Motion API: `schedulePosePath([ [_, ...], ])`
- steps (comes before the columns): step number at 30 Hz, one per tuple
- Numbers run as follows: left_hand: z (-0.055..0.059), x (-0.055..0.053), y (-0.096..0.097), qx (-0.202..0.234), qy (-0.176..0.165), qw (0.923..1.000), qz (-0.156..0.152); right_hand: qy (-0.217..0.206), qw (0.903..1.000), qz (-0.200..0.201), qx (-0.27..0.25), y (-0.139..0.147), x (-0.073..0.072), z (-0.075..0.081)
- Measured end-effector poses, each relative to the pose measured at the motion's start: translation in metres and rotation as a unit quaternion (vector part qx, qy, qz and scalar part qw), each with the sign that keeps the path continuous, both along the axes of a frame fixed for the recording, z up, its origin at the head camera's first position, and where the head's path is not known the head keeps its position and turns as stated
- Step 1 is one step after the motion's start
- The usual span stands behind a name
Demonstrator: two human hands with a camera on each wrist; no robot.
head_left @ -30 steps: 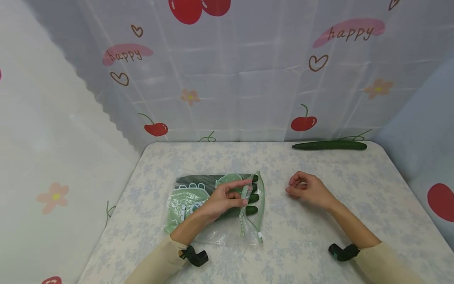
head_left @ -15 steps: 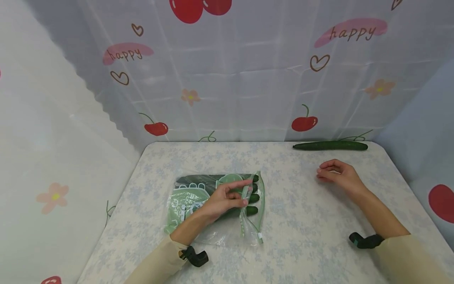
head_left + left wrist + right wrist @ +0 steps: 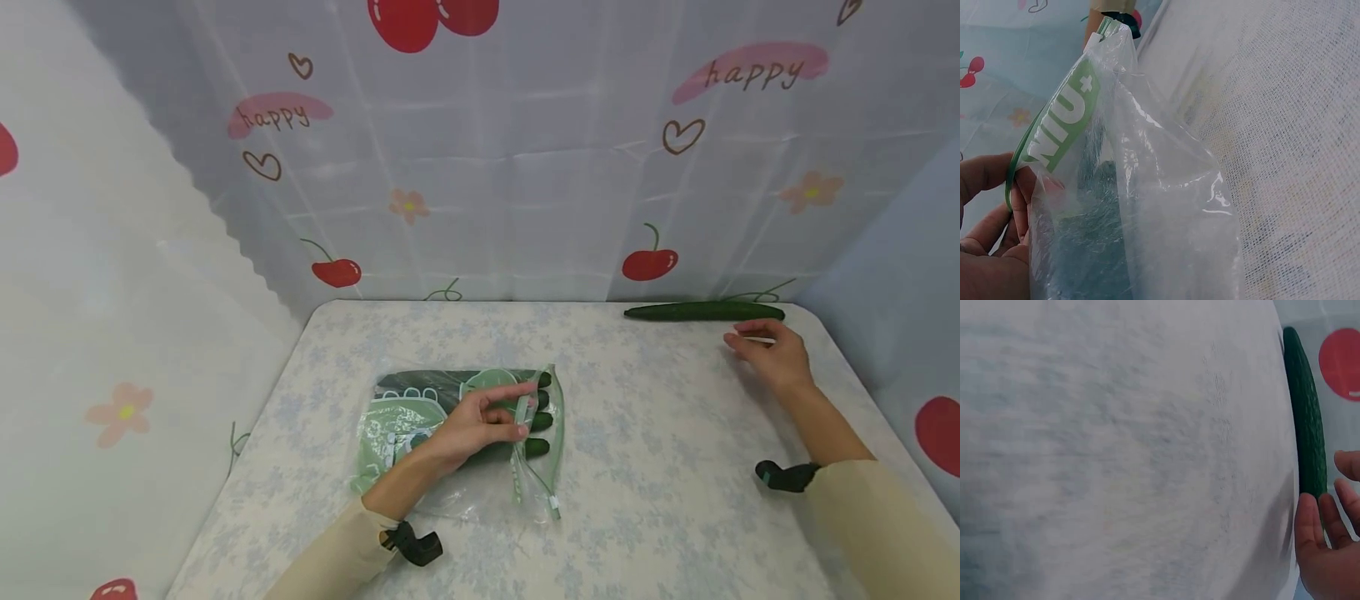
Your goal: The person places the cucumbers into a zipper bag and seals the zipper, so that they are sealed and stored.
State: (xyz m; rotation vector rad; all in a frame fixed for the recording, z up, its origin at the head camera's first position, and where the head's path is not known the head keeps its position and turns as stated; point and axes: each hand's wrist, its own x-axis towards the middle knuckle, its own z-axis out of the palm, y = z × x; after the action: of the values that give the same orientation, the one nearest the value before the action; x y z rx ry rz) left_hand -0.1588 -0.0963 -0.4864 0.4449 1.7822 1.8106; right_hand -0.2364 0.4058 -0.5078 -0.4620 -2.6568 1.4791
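Observation:
A clear zip bag (image 3: 480, 500) with green print lies on the table, and several cucumbers (image 3: 538, 448) are inside, their ends toward its opening. My left hand (image 3: 468, 429) grips the bag's green-edged mouth, holding it apart. Seen from the left wrist, the thumb and fingers pinch the rim beside the slider end of the zip bag (image 3: 1166, 162). A loose cucumber (image 3: 701, 312) rests along the table's back edge at right. My right hand (image 3: 776, 354) hovers just in front of its right end, fingers loosely bent and holding nothing. In the right wrist view the fingertips overlap the cucumber (image 3: 1307, 419).
The table (image 3: 637, 467) has a pale blue floral cloth. A printed curtain (image 3: 555, 208) stands right behind its back edge, and more curtain closes both sides. Dark devices are strapped at each wrist, such as the left wrist camera (image 3: 416, 543).
My right hand has moved right and away from me, from beside the bag to near the loose cucumber. The left hand keeps its hold on the bag.

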Motion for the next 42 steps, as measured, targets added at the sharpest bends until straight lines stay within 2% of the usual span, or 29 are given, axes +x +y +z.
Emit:
schedulePosePath([
  [6, 0.000, 0.001, 0.001, -0.002, -0.001, 1.0000, 0.004, -0.029, 0.9952, -0.082, 0.045, 0.015, -0.011, 0.003],
  [10, -0.002, 0.001, 0.002, -0.009, 0.006, 0.9999, 0.004, -0.037, 0.9918, -0.104, 0.065, 0.026, -0.017, 0.000],
  [17, -0.003, 0.004, 0.004, -0.012, 0.007, 0.9999, 0.007, -0.097, 0.9882, -0.034, 0.113, 0.042, -0.024, -0.006],
  [25, -0.004, 0.006, 0.005, -0.019, 0.007, 0.9998, 0.008, -0.127, 0.9828, -0.030, 0.131, 0.046, -0.030, -0.006],
  [28, -0.003, 0.006, 0.005, -0.022, 0.006, 0.9997, 0.011, -0.117, 0.9835, -0.045, 0.130, 0.046, -0.033, -0.009],
  [32, -0.003, 0.005, 0.004, -0.020, 0.004, 0.9997, 0.013, -0.080, 0.9868, -0.068, 0.124, 0.048, -0.034, -0.013],
  [37, -0.002, 0.004, 0.004, -0.018, 0.011, 0.9997, 0.014, -0.029, 0.9863, -0.060, 0.151, 0.052, -0.032, -0.017],
  [42, -0.002, 0.001, 0.002, -0.017, 0.015, 0.9997, 0.012, -0.029, 0.9880, -0.057, 0.140, 0.055, -0.023, -0.017],
])
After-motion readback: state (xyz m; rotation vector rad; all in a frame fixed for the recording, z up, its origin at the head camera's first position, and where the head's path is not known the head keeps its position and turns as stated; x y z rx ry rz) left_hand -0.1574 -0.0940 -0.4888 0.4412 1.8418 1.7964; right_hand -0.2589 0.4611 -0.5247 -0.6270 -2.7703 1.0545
